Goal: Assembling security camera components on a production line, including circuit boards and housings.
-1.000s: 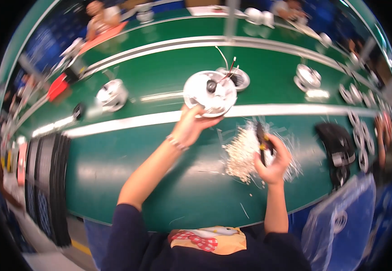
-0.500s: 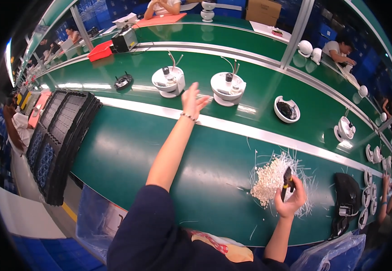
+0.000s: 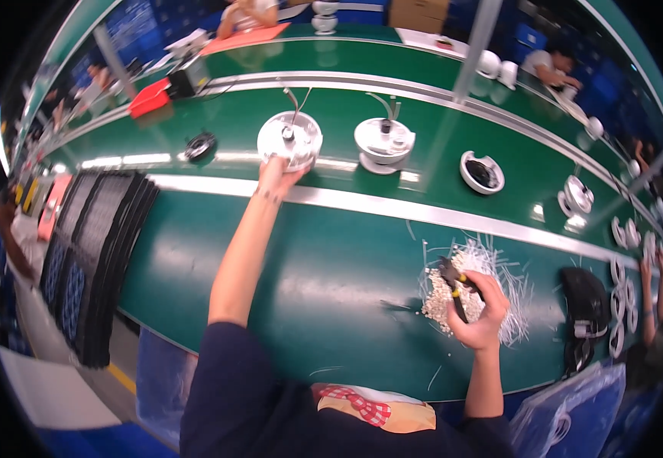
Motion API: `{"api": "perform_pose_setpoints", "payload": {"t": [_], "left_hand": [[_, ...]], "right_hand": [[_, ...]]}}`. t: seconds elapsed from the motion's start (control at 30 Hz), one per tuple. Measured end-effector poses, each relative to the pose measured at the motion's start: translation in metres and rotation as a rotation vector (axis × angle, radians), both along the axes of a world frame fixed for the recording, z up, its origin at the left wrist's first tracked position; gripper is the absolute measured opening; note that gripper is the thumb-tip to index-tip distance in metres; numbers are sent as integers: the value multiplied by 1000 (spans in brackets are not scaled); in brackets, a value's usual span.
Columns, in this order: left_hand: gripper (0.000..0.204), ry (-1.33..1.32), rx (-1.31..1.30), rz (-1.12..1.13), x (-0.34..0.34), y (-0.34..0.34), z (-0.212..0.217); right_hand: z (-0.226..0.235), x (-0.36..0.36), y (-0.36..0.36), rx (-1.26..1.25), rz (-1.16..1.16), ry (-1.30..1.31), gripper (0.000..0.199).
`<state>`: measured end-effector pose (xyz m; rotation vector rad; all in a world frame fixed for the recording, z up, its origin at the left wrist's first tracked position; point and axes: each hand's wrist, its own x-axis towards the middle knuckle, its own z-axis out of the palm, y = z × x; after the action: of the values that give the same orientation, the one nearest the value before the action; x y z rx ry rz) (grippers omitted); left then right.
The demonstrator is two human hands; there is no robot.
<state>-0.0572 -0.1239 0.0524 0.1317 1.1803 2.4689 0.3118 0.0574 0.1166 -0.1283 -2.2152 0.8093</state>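
Observation:
My left arm stretches out to the far belt, where my left hand [image 3: 276, 177] grips the near rim of a white round housing [image 3: 302, 139]. That housing is tipped so its open top faces me, with wires standing up from it. In my right hand [image 3: 486, 314] is a pair of black and yellow side cutters [image 3: 451, 276], held by the handles above a heap of small cream-coloured pieces [image 3: 434, 305]. White cable tie offcuts [image 3: 511, 301] lie spread around the heap. A second white housing [image 3: 383, 145] with wires stands right of the first.
A black ring-shaped part [image 3: 200, 146] lies left on the belt, and a white bowl-shaped shell [image 3: 482, 172] lies right. Black trays [image 3: 98, 259] are stacked at the left edge. Black parts [image 3: 585, 305] and white rings [image 3: 617, 305] lie at right. Other people sit across the line.
My left hand has moved left from between the housings and taken hold of the left one, which is now tipped toward me. The cutters in my right hand have swung to point left.

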Motion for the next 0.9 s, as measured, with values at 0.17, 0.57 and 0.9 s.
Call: {"api": "perform_pose_setpoints", "payload": {"t": [0.17, 0.57, 0.9], "left_hand": [[57, 116, -272, -235, 137, 0, 49], [59, 342, -415, -349, 209, 1, 73], [72, 671, -589, -272, 210, 12, 66]], "right_hand": [[30, -21, -1, 190, -9, 37, 45], [38, -52, -2, 523, -196, -2, 46], [24, -48, 8, 472, -185, -53, 42]]}}
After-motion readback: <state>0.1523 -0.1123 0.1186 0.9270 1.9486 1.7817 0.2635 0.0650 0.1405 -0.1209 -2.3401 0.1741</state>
